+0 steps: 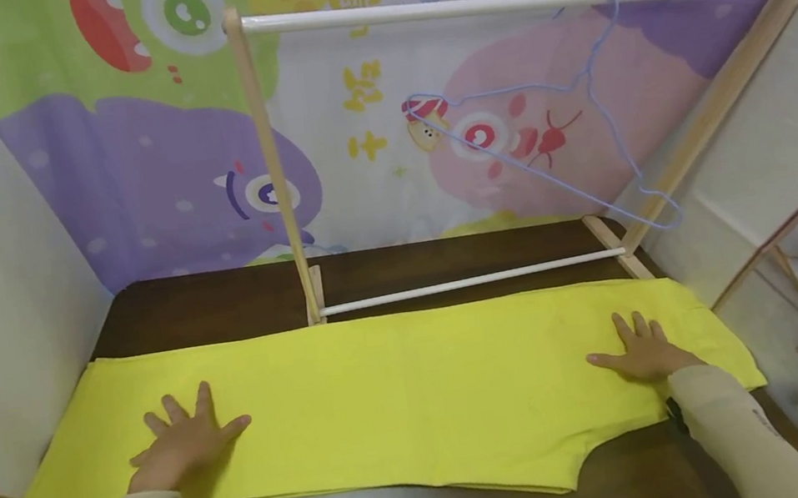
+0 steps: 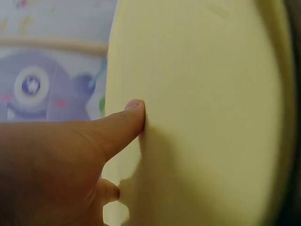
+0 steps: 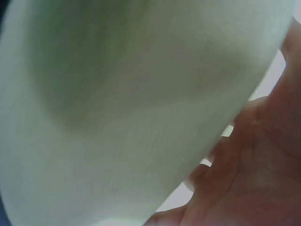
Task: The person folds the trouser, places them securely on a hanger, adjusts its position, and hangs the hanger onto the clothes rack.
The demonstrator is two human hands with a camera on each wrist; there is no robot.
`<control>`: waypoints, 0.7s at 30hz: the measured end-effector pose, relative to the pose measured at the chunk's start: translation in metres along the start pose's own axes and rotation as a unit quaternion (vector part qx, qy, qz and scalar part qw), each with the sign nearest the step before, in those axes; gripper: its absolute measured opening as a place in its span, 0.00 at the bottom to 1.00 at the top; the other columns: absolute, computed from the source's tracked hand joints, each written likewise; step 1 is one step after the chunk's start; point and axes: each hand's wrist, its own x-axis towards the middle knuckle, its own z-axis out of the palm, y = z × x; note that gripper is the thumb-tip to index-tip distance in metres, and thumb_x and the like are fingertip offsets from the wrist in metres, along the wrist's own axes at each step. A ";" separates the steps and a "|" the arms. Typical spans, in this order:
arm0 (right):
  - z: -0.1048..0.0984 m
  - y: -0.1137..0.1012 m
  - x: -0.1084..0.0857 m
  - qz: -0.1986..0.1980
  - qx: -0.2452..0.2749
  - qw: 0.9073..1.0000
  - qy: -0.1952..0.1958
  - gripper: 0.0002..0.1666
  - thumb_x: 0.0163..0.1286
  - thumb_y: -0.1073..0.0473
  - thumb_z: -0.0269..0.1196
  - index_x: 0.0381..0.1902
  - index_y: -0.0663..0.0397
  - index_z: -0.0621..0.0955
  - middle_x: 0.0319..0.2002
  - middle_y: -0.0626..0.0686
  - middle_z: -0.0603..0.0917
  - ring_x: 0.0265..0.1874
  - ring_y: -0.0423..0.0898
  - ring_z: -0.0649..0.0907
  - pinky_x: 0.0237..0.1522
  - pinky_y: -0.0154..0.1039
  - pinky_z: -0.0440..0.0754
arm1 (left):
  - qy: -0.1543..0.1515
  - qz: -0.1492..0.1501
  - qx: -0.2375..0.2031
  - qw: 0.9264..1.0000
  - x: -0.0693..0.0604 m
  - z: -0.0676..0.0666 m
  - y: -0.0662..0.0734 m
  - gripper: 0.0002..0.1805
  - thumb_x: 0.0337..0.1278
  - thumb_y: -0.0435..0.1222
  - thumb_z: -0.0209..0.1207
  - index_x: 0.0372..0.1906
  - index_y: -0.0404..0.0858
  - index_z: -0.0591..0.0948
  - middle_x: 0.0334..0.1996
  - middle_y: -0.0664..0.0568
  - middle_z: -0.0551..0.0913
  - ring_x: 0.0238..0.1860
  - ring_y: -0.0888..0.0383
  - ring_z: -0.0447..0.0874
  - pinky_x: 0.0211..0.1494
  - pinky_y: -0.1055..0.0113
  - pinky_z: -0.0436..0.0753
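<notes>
Yellow trousers [image 1: 404, 400], folded lengthwise, lie flat across the dark table in the head view. On their left part rests my left hand [image 1: 186, 445], fingers spread. My right hand [image 1: 643, 351] lies with spread fingers on the wider right part, near the crotch notch. The left wrist view shows my left hand [image 2: 70, 165] with its thumb against the yellow cloth [image 2: 202, 94]. In the right wrist view, pale cloth [image 3: 117, 141] covers part of my right hand [image 3: 254, 174].
Behind the trousers stands a rack with a white top bar [image 1: 413, 11] and wooden legs. A blue wire hanger [image 1: 544, 87] hangs from the bar's right half. The dark table [image 1: 224, 301] meets a cartoon-printed backdrop [image 1: 192, 175], with pale panels at both sides.
</notes>
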 end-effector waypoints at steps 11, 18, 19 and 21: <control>-0.012 0.009 0.000 0.005 -0.007 1.000 -0.005 0.70 0.63 0.24 0.53 0.71 0.80 0.42 0.67 0.87 0.36 0.63 0.89 0.40 0.59 0.82 0.45 | 0.009 -0.061 -0.046 0.997 -0.010 -0.009 -0.041 0.66 0.53 0.77 0.37 0.73 0.29 0.28 0.60 0.10 0.18 0.58 0.09 0.15 0.48 0.12 0.42; -0.008 0.007 0.005 0.002 0.000 1.000 -0.005 0.70 0.63 0.24 0.53 0.72 0.79 0.41 0.67 0.87 0.35 0.63 0.89 0.38 0.59 0.82 0.44 | 0.036 -0.094 -0.066 0.993 -0.020 -0.010 -0.057 0.66 0.54 0.76 0.35 0.72 0.24 0.32 0.59 0.07 0.23 0.60 0.09 0.20 0.51 0.13 0.41; -0.008 0.006 0.005 0.005 0.003 1.000 -0.008 0.70 0.63 0.24 0.53 0.72 0.78 0.40 0.67 0.86 0.34 0.63 0.88 0.37 0.59 0.82 0.43 | 0.037 -0.098 -0.066 0.992 -0.021 -0.011 -0.058 0.66 0.54 0.76 0.35 0.72 0.24 0.32 0.59 0.06 0.23 0.60 0.09 0.21 0.51 0.12 0.42; -0.007 0.007 0.005 0.014 0.010 1.000 -0.014 0.71 0.63 0.23 0.53 0.73 0.77 0.39 0.68 0.85 0.33 0.64 0.88 0.36 0.59 0.82 0.42 | 0.036 -0.105 -0.071 0.991 -0.021 -0.013 -0.059 0.66 0.55 0.76 0.36 0.71 0.24 0.31 0.58 0.06 0.22 0.60 0.09 0.20 0.50 0.12 0.42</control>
